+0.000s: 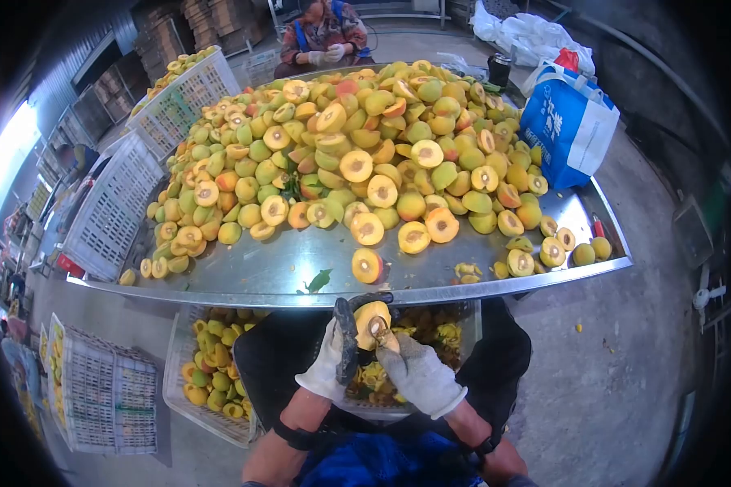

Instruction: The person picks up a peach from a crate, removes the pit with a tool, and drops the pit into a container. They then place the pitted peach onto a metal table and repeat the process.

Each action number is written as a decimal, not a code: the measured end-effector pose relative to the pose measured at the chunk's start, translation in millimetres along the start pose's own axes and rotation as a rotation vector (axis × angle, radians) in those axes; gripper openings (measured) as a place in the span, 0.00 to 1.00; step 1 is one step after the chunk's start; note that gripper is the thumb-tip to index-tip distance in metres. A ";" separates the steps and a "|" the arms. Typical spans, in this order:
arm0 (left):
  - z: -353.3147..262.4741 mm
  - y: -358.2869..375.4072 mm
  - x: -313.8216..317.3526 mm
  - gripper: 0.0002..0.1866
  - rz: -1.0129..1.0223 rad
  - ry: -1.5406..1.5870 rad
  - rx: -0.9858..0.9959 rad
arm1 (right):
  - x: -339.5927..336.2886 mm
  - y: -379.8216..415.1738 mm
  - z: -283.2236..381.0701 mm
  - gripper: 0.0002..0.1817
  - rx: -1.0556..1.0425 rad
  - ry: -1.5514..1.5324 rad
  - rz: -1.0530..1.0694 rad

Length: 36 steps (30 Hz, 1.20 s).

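My left hand [333, 355], in a white glove with dark fingers, is wrapped around a halved peach [371, 315] just below the table's front edge. The cut yellow face and brown centre of the peach are turned up. My right hand [422, 375], in a whitish glove, is closed with its fingertips at that brown centre. What it grips there is mostly hidden and I cannot make it out. Beyond my hands, a cut peach half [367, 265] lies alone near the front of the metal table [276, 272]. A large heap of halved peaches [333, 154] covers the table behind it.
Between my legs stands a crate [473, 321] with yellow scraps; another crate [170, 381] of peach pieces is at left. White crates [110, 203] lean along the table's left side. A blue-and-white bag [564, 126] stands at right. Across the table sits a person [321, 36] wearing gloves.
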<state>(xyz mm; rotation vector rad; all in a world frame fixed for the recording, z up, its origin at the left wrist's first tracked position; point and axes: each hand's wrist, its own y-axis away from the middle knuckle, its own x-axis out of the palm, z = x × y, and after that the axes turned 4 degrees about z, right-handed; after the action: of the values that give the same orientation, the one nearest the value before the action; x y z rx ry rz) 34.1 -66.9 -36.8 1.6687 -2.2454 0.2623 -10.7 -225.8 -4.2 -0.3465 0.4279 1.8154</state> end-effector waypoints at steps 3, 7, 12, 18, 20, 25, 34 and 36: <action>6.7 1.8 5.1 0.31 -0.033 0.075 0.079 | 5.6 -2.0 -12.3 0.14 -0.090 -0.017 -0.010; 16.6 3.5 1.4 0.36 -0.045 -0.028 0.090 | 4.1 0.9 -8.2 0.14 -0.007 -0.053 0.068; 18.9 1.9 -3.9 0.24 -0.060 0.060 0.019 | 13.2 -1.3 -25.8 0.16 -0.012 -0.171 0.086; 1.0 0.6 0.7 0.20 -0.025 -0.216 -0.026 | 27.4 3.4 -43.5 0.15 0.129 -0.356 0.167; -5.7 2.2 5.7 0.19 -0.025 -0.286 0.001 | 30.9 3.6 -43.8 0.15 0.123 -0.348 0.135; 16.7 5.6 -4.2 0.18 -0.172 -0.572 0.172 | 32.3 10.0 -30.0 0.14 0.194 -0.207 0.082; -17.4 -4.5 9.5 0.12 0.011 -0.182 0.022 | 35.4 6.1 -27.2 0.15 0.107 -0.277 0.126; -8.2 -12.3 2.5 0.13 -0.032 -0.393 -0.103 | 29.9 3.0 -31.4 0.19 0.139 -0.233 0.178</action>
<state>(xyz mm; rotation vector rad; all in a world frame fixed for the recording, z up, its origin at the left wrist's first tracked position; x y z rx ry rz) 46.4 -69.9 -28.8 1.8257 -2.4503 -0.2060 -21.3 -215.5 -45.0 0.0004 0.4284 1.9592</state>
